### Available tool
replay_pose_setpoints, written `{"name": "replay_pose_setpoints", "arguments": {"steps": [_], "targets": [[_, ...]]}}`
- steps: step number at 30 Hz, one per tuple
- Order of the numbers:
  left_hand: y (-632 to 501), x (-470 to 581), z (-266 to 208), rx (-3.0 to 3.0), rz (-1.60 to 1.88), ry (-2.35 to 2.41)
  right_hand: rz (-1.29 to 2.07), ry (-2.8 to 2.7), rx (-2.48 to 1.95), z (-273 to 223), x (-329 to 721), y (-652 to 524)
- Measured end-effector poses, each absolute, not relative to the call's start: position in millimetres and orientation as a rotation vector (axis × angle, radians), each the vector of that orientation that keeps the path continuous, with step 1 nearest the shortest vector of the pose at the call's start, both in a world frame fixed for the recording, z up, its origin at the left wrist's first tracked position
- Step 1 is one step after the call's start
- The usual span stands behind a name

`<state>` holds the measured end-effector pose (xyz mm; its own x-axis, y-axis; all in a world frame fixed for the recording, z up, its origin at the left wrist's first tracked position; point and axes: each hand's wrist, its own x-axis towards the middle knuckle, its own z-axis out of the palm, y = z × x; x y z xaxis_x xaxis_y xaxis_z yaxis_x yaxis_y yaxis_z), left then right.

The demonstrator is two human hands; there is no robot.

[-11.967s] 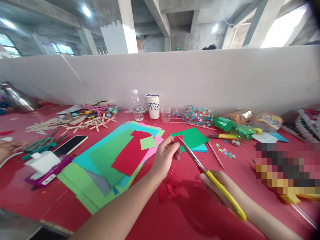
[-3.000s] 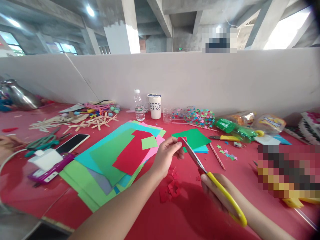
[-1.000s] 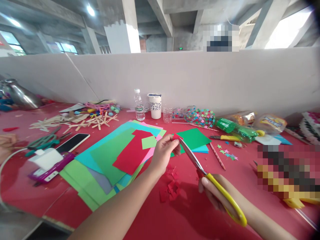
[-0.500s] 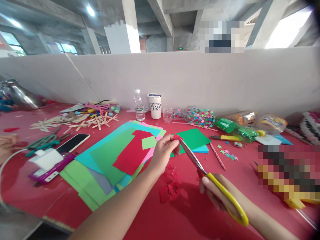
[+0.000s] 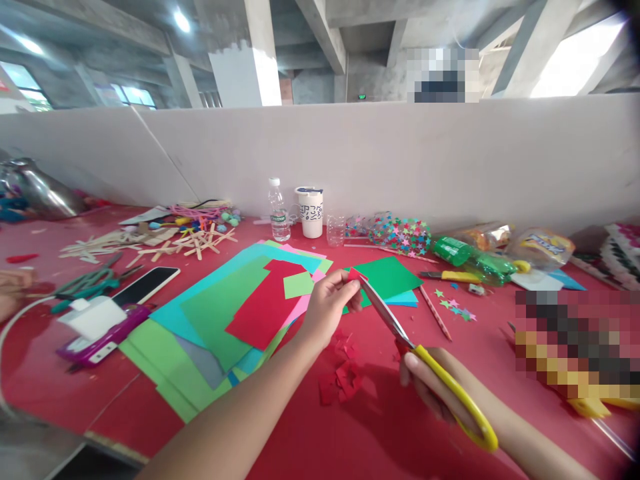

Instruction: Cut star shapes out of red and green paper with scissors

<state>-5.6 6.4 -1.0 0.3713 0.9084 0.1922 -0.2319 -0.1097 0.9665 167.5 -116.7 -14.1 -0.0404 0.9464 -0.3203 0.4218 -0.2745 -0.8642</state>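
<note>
My left hand (image 5: 331, 301) pinches the small red paper (image 5: 356, 273) before the left edge of the dark green sheet (image 5: 393, 277); my right hand (image 5: 431, 381), wrapped round the yellow scissors (image 5: 384, 312), is nearer me than that sheet. Should the paper slip, the scissors could nick me.

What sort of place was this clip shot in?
Likely a craft workspace in a bare concrete hall: concrete beams show overhead, coloured paper sheets and wooden sticks lie on a red table, and the right hand holds yellow-handled scissors.
</note>
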Motion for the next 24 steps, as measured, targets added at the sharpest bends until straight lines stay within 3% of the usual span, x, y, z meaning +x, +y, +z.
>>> {"name": "replay_pose_setpoints", "arguments": {"steps": [24], "targets": [[14.5, -11.7, 1.8, 1.33, 1.021, 0.658, 1.352, -1.324, -1.8, -17.5, 167.2, -117.7]]}}
